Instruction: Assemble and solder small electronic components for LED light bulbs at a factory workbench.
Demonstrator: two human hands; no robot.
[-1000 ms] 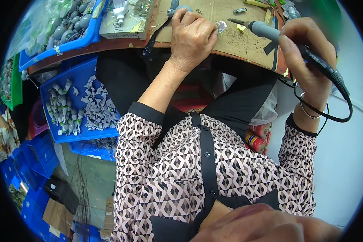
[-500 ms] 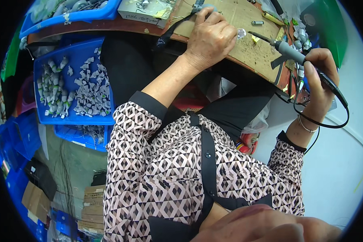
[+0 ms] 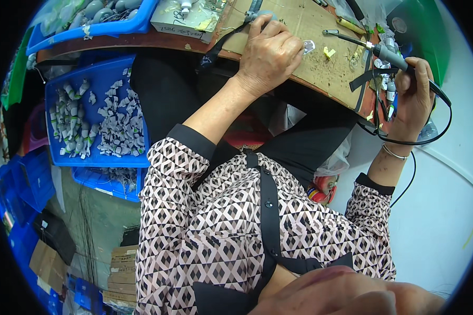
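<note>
My right hand grips a soldering iron by its grey handle, with its black cord looping down past the wrist. The iron's thin tip touches or nearly touches a small metal cylinder on the cardboard mat. Fingers curled, my left hand rests above the near part of the mat. At its fingertips is a grey rounded part, partly covered, beside a black strap. A small clear plastic piece shows at the other edge of that hand. What the fingers hold is hidden.
Yellow scraps lie on the mat. Several grey-and-white bulb-like parts sit at the bench's right, by a green bin. A white box and a blue bin stand left. Below is a blue tray of small parts.
The soldering iron has swung up and left, its tip now at the small metal cylinder. My right hand has shifted slightly. My left hand has moved a little left and down.
</note>
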